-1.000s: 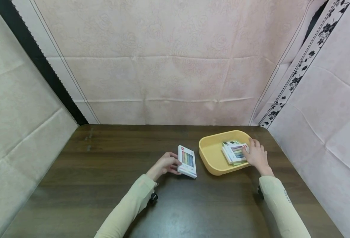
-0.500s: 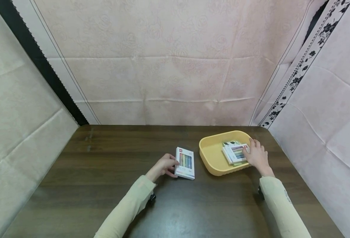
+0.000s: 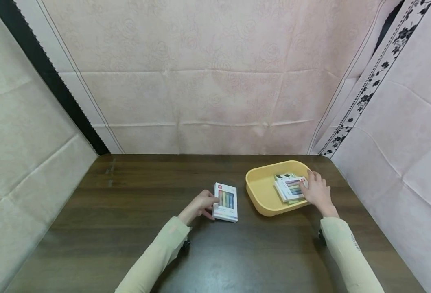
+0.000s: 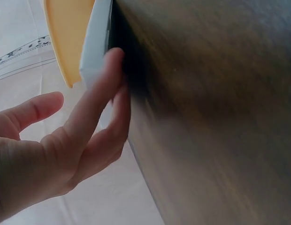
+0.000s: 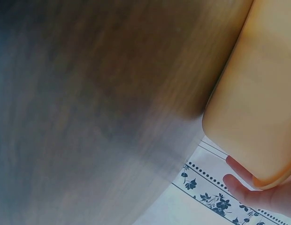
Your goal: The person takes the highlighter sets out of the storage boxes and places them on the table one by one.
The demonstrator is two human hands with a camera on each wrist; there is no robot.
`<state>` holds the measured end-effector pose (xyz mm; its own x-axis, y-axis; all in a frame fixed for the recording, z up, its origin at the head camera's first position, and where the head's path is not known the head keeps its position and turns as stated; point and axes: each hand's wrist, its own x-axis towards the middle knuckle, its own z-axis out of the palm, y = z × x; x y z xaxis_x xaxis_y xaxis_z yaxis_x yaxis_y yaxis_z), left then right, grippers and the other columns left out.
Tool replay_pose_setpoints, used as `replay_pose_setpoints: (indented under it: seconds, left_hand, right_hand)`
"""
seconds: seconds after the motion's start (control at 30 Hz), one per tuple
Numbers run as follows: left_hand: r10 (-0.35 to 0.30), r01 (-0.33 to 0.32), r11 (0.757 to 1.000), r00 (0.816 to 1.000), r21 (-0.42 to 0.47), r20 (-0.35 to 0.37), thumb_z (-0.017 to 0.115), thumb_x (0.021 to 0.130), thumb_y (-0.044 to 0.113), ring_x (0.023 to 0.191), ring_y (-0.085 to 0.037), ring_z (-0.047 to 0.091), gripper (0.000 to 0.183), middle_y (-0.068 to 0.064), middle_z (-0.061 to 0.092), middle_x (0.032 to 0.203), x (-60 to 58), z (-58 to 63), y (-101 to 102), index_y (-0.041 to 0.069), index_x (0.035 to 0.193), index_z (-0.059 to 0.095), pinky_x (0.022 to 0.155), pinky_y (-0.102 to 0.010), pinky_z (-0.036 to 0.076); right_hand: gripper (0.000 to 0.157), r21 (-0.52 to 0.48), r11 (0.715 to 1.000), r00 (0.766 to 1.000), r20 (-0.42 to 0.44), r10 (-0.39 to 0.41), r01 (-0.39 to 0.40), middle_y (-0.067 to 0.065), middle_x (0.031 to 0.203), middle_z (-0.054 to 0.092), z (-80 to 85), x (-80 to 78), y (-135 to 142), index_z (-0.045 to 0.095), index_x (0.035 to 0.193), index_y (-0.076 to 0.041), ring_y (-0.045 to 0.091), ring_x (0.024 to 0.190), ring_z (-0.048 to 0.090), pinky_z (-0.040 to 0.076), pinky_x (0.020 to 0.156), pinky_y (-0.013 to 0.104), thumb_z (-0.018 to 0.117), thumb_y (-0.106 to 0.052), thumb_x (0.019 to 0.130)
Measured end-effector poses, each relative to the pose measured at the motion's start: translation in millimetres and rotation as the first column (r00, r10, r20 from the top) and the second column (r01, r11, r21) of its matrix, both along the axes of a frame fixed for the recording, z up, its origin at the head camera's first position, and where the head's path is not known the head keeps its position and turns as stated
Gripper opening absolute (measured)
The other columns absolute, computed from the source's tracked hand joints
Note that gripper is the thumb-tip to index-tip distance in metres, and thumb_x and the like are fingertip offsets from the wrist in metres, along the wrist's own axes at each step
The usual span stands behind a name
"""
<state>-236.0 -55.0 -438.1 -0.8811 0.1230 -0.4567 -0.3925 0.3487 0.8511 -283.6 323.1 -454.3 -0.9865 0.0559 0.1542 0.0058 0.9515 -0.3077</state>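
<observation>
My left hand (image 3: 202, 205) holds the left edge of a white box of coloured pens (image 3: 230, 213), one finger lying over its front face. In the left wrist view fingers (image 4: 102, 89) meet the box's edge (image 4: 95, 49), and a dark gap shows beneath it. My right hand (image 3: 318, 193) grips the right rim of a yellow basket (image 3: 261, 207), with the thumb inside the rim near a second white box of coloured pens (image 3: 285, 190). In the right wrist view the basket's outer wall (image 5: 258, 93) hides most of that hand (image 5: 277, 199).
Under the second box in the basket lies a green-and-white packet (image 3: 284, 176), partly covered. The brown wooden table (image 3: 145, 228) runs back to a pale patterned cloth (image 3: 208, 101). A cloth with a black floral band (image 3: 365, 95) hangs at the right.
My left hand has moved the box slightly left and toward me, turning it a little more upright in view. The right hand and the basket have stayed in place.
</observation>
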Motion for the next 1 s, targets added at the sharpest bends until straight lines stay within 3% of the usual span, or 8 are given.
replay_pose_setpoints:
  seconds: [0.23, 0.53, 1.0]
  left_hand:
    - [-0.020, 0.019, 0.998, 1.000, -0.056, -0.020, 0.053, 0.088, 0.014, 0.073, -0.023, 0.057, 0.021, -0.016, 0.053, 0.090, 0.3, 3.4, 0.4, -0.002, 0.097, 0.043, 0.054, -0.034, 0.055]
    - [-0.028, 0.026, 0.995, 0.999, -0.098, -0.019, 0.053, 0.088, 0.017, 0.079, -0.026, 0.057, 0.023, -0.017, 0.053, 0.092, 4.2, 1.4, -1.8, -0.002, 0.096, 0.044, 0.057, -0.035, 0.054]
    - [-0.016, 0.015, 0.998, 1.000, -0.059, -0.010, 0.051, 0.086, 0.016, 0.095, -0.036, 0.058, 0.029, -0.023, 0.053, 0.108, 7.9, 5.6, -1.4, -0.006, 0.105, 0.045, 0.063, -0.045, 0.054]
  right_hand:
    - [0.062, 0.002, 1.000, 1.000, -0.002, 0.004, -0.004, 0.034, 0.134, 0.026, 0.8, -0.7, 0.5, 0.024, 0.136, 0.007, 0.055, 0.112, 0.031, 0.029, 0.085, 0.067, 0.041, -0.032, 0.090]
    - [0.062, -0.004, 1.000, 1.000, -0.009, 0.007, -0.007, 0.034, 0.133, 0.026, -0.1, -0.4, -0.5, 0.025, 0.135, 0.007, 0.055, 0.112, 0.031, 0.029, 0.084, 0.067, 0.041, -0.032, 0.089]
    - [0.061, -0.007, 1.000, 1.000, 0.010, 0.008, -0.007, 0.035, 0.134, 0.025, 2.7, 0.7, -1.0, 0.025, 0.135, 0.008, 0.055, 0.113, 0.030, 0.029, 0.086, 0.068, 0.043, -0.029, 0.090]
